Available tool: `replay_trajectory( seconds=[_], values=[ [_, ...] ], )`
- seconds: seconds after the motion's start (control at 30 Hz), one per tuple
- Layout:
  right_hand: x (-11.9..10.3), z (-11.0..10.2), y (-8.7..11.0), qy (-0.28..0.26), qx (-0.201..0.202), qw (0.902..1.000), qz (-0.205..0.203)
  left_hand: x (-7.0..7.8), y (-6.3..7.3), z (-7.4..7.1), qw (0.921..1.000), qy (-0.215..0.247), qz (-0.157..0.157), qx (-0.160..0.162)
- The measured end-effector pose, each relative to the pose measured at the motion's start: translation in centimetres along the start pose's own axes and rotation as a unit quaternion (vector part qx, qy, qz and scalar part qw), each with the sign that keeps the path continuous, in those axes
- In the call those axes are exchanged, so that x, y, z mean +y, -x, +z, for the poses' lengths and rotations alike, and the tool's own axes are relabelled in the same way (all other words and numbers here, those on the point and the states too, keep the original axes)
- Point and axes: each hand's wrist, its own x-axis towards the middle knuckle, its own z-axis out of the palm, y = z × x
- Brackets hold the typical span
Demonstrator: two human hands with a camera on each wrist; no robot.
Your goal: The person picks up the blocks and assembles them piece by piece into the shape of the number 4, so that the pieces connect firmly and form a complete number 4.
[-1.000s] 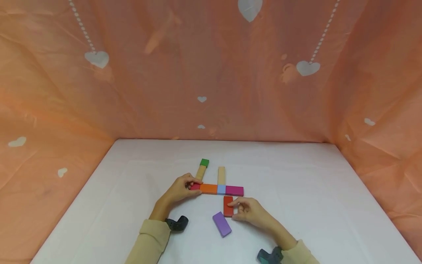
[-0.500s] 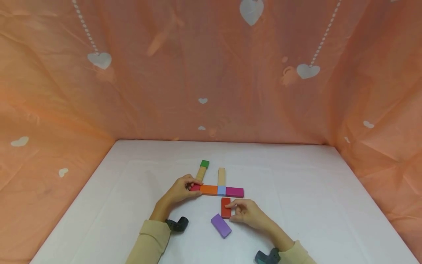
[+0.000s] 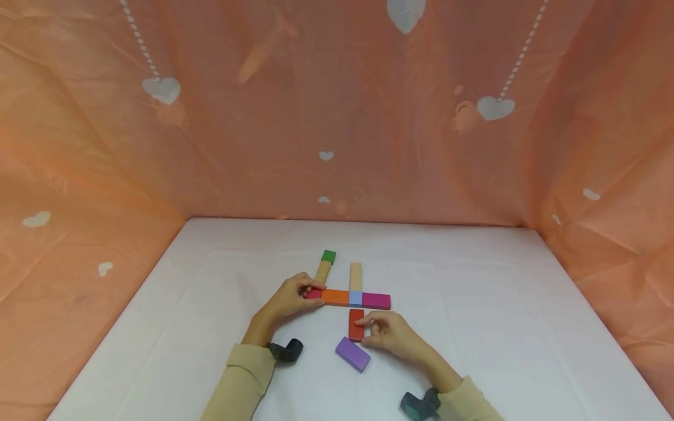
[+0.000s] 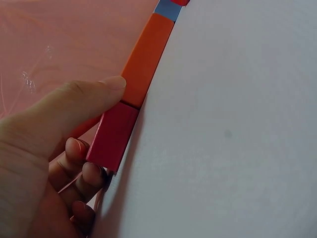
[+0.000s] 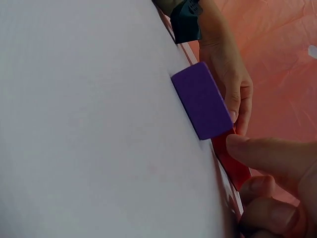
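Observation:
My left hand (image 3: pixel 286 299) grips a crimson block (image 4: pixel 114 136) at the left end of a flat row, its thumb by the seam with the orange block (image 3: pixel 336 297). A light blue block (image 3: pixel 356 299) and a magenta block (image 3: pixel 376 301) continue that row rightward. Below it, my right hand (image 3: pixel 396 335) holds a red block (image 3: pixel 354 332) by its right side, index fingertip on top. The red block lies lengthwise under the light blue one, a narrow gap between. Close to its lower end, a purple block (image 3: pixel 353 354) lies slanted on the white table.
Behind the row, a plain wooden block (image 3: pixel 356 276) stretches away from the light blue one. Another wooden block (image 3: pixel 323 272) leans rightward from the crimson one, with a green block (image 3: pixel 329 256) at its far end. Orange cloth (image 3: pixel 337 117) hangs around the white table (image 3: pixel 474 280).
My right hand has slid the red block left, from under the magenta block to under the light blue one. The purple block has turned further aslant. My left hand stays on the crimson block.

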Motion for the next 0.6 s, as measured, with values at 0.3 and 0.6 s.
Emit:
replay_trajectory(
  seconds=[0.3,0.6],
  values=[
    [0.48,0.15,-0.37,-0.013,0.005,0.9999,-0.008,-0.08,-0.07,-0.04,0.9998,0.002,0.018,0.001],
    [0.6,0.21,-0.53,-0.014,0.014,0.9997,0.015,-0.18,-0.2,0.02,0.9999,-0.003,0.012,0.0]
  ],
)
